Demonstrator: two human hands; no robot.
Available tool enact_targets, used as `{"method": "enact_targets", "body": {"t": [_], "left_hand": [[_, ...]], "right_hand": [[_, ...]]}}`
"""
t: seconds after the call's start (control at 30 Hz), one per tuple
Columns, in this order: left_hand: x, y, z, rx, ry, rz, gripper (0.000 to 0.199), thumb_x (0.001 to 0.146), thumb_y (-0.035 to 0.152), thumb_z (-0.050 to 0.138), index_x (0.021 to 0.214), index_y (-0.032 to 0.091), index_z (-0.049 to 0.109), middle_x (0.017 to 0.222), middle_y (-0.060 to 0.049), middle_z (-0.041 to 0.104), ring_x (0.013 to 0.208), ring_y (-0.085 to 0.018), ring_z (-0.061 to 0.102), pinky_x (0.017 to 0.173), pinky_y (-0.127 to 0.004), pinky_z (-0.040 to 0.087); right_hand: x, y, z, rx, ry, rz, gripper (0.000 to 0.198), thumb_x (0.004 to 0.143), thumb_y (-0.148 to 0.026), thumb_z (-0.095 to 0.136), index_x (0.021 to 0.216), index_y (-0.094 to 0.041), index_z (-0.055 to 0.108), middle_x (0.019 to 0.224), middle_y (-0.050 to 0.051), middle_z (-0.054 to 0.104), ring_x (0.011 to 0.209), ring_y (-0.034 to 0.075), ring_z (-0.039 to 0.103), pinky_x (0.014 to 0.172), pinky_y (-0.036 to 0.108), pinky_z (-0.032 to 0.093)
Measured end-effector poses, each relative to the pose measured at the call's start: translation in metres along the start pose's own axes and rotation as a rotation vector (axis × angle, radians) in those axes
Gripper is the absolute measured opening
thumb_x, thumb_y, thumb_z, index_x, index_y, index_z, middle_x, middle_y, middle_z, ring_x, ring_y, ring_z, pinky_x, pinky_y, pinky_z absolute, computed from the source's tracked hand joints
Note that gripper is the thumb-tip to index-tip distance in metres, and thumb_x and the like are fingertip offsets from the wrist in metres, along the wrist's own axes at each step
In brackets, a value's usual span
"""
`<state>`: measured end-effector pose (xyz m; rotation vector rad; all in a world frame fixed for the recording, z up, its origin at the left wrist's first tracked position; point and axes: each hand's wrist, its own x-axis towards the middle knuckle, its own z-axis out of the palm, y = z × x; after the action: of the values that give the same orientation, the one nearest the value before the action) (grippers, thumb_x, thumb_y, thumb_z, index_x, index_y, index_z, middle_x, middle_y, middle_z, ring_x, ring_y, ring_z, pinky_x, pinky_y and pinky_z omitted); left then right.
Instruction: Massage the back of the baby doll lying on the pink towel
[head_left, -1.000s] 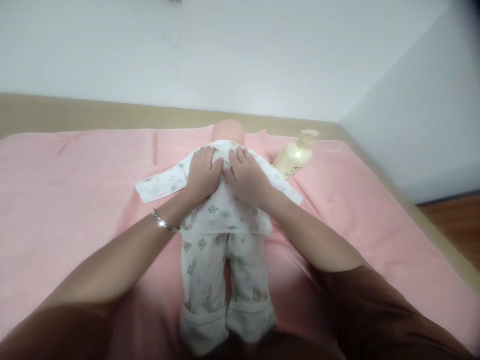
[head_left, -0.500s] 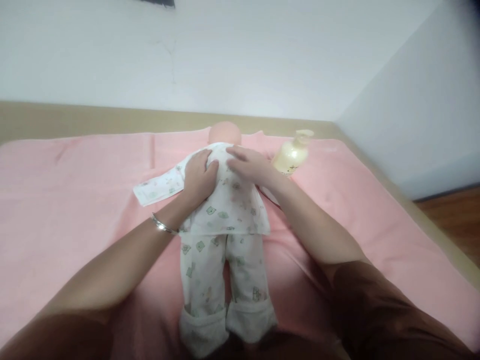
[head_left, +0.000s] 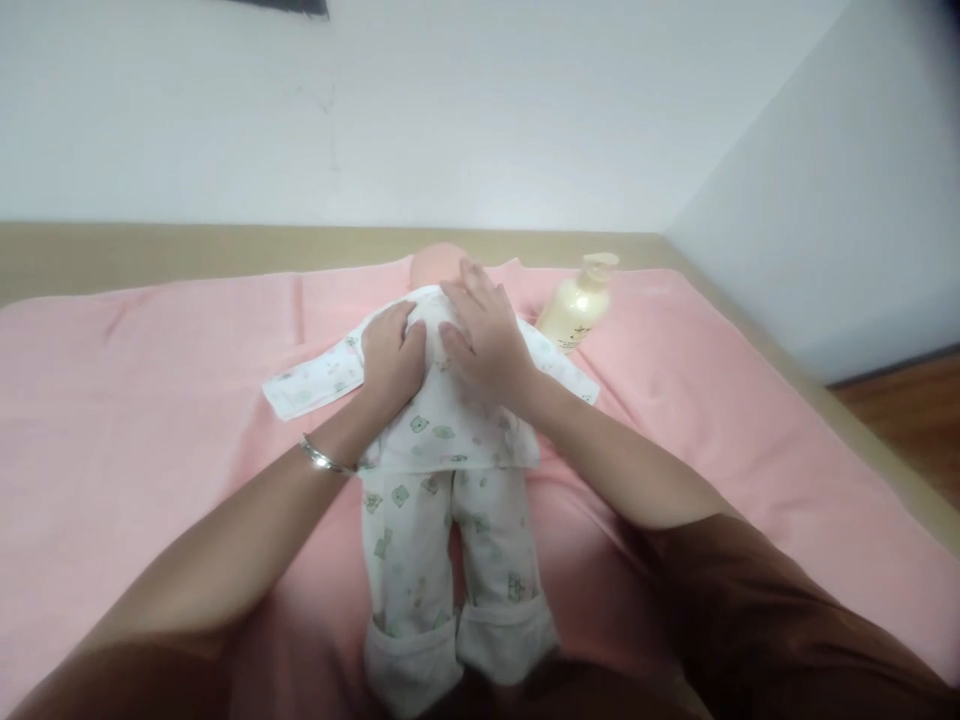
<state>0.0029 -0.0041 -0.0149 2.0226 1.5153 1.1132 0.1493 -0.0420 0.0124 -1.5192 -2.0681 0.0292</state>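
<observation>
Both hands on my feed are unclenched: left hand (head_left: 394, 350) on the shirt (head_left: 442, 435), right hand (head_left: 489, 335) over it (bottle (head_left: 576, 308) to its right).

Back wall (head_left: 487, 120): white, faintly marked | side wall (head_left: 840, 200): greyer, meets it at right | floor (head_left: 915, 420): brown | tan surface (head_left: 150, 255): runs along back wall
</observation>
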Motion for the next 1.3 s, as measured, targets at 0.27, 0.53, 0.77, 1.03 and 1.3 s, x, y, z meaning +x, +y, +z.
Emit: {"method": "enact_targets", "body": {"t": [0.27, 0.53, 0.77, 1.03, 1.3], "left_hand": [[-0.002, 0.006, -0.002, 0.001, 0.0, 0.005, 0.035, 0.09, 0.029, 0.036, 0.103, 0.02, 0.067, 0.111, -0.009, 0.073, 0.104, -0.026, 0.063, 0.105, -0.044, 0.047], [-0.002, 0.003, -0.001, 0.024, -0.011, -0.015, 0.039, 0.09, 0.029, 0.037, 0.114, 0.02, 0.066, 0.124, -0.009, 0.07, 0.118, -0.028, 0.061, 0.113, -0.048, 0.044], [-0.001, 0.0, 0.0, 0.018, -0.005, 0.0, 0.04, 0.089, 0.03, 0.038, 0.115, 0.019, 0.066, 0.123, -0.009, 0.07, 0.117, -0.028, 0.062, 0.111, -0.046, 0.045], [-0.001, 0.005, -0.001, 0.029, 0.013, 0.002, 0.031, 0.089, 0.031, 0.038, 0.098, 0.02, 0.066, 0.11, -0.009, 0.072, 0.105, -0.027, 0.063, 0.103, -0.044, 0.049], [-0.003, 0.008, -0.003, 0.006, -0.001, 0.014, 0.028, 0.089, 0.03, 0.036, 0.089, 0.021, 0.062, 0.096, -0.008, 0.07, 0.093, -0.026, 0.062, 0.094, -0.042, 0.05]], "right_hand": [[-0.008, -0.007, 0.003, 0.021, -0.043, -0.051, 0.044, 0.097, -0.022, 0.039, 0.135, -0.016, 0.059, 0.158, 0.012, 0.044, 0.151, 0.029, 0.034, 0.125, 0.059, 0.026], [-0.004, 0.0, 0.008, 0.026, 0.022, -0.046, 0.046, 0.095, -0.023, 0.037, 0.133, -0.015, 0.061, 0.158, 0.012, 0.044, 0.15, 0.029, 0.035, 0.123, 0.055, 0.029], [0.001, 0.005, -0.001, 0.04, 0.037, -0.045, 0.048, 0.095, -0.022, 0.036, 0.136, -0.013, 0.059, 0.157, 0.011, 0.046, 0.149, 0.025, 0.038, 0.125, 0.049, 0.03], [-0.013, -0.018, -0.001, -0.111, -0.154, 0.005, 0.05, 0.102, -0.025, 0.035, 0.147, -0.01, 0.05, 0.162, 0.017, 0.037, 0.151, 0.038, 0.031, 0.123, 0.063, 0.024], [-0.009, -0.021, -0.016, -0.003, -0.225, -0.103, 0.048, 0.096, -0.017, 0.043, 0.141, -0.011, 0.055, 0.157, 0.014, 0.046, 0.15, 0.034, 0.034, 0.124, 0.061, 0.029]]}}
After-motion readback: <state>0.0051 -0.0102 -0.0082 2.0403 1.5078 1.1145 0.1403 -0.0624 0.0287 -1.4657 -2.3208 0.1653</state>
